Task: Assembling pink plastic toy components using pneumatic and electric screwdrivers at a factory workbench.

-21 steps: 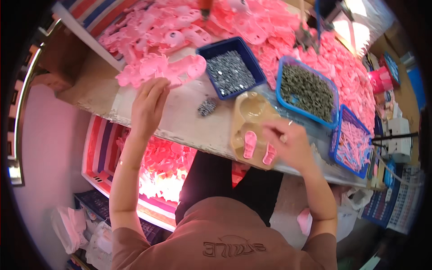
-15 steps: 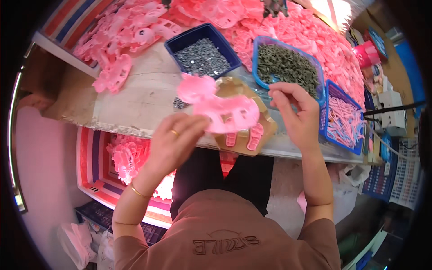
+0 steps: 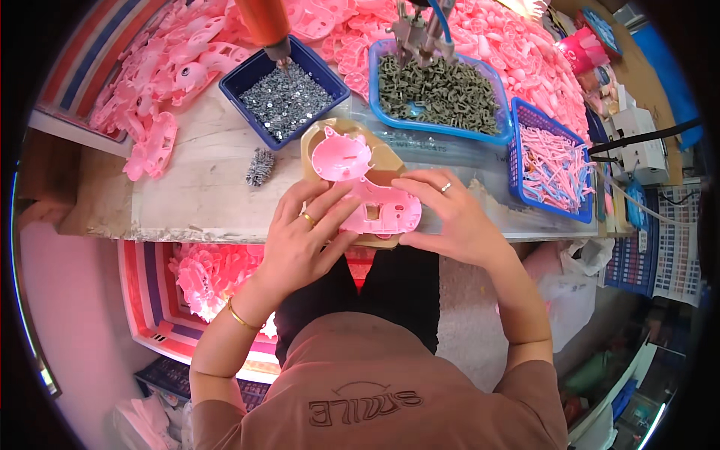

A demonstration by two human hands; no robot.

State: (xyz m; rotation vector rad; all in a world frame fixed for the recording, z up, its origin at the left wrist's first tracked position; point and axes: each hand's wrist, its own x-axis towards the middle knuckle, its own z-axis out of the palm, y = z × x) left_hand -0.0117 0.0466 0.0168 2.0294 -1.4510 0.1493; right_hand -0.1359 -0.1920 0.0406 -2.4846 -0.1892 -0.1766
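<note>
A pink plastic toy shell half [image 3: 397,214], with a round animal-head end and cutouts in its body, lies hollow side up on a tan block-like fixture [image 3: 388,159]. My left hand [image 3: 307,225] has its fingers on the shell's left edge, near the neck. My right hand [image 3: 454,221] grips the shell's right end, thumb at the near side and fingers at the far side. Both hands are closed about the shell. The shell hides most of the fixture's middle.
A dark blue bin [image 3: 251,120] holds small silver screws, with a screw clump [image 3: 260,166] beside it. An orange tool [image 3: 262,19] and a metal machine head [image 3: 421,37] hang above. A clear-blue tub [image 3: 442,133] holds dark parts; a blue basket [image 3: 551,211] holds sticks. Pink shells [image 3: 180,67] pile behind.
The shell, held tilted in my left hand above the fixture, has come down onto it and covers the small pink pieces there. My right hand has moved from the tub's edge to the shell.
</note>
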